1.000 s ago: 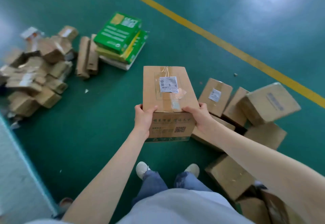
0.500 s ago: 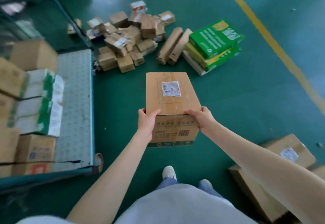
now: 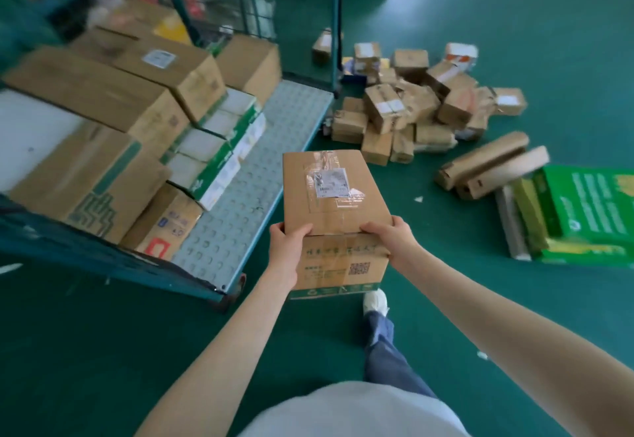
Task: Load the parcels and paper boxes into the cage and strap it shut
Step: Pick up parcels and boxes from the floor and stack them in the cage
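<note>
Since a second ago the carried parcel has come away from the loose cartons on the floor and now sits in the air just beside the cage, at the open edge of its studded deck.

Both hands are clamped on it. The left hand grips the near left corner with the thumb over the top edge. The right hand grips the near right corner the same way. The parcel is a taped brown carton with a white label on top, held about level.

Stacked cartons fill the back and left of the deck, with bare deck in front of them. Beyond the parcel, on the green floor, lies a heap of small parcels. Near it lie two long cartons and, touching them, green paper boxes. One white shoe shows under the parcel.
</note>
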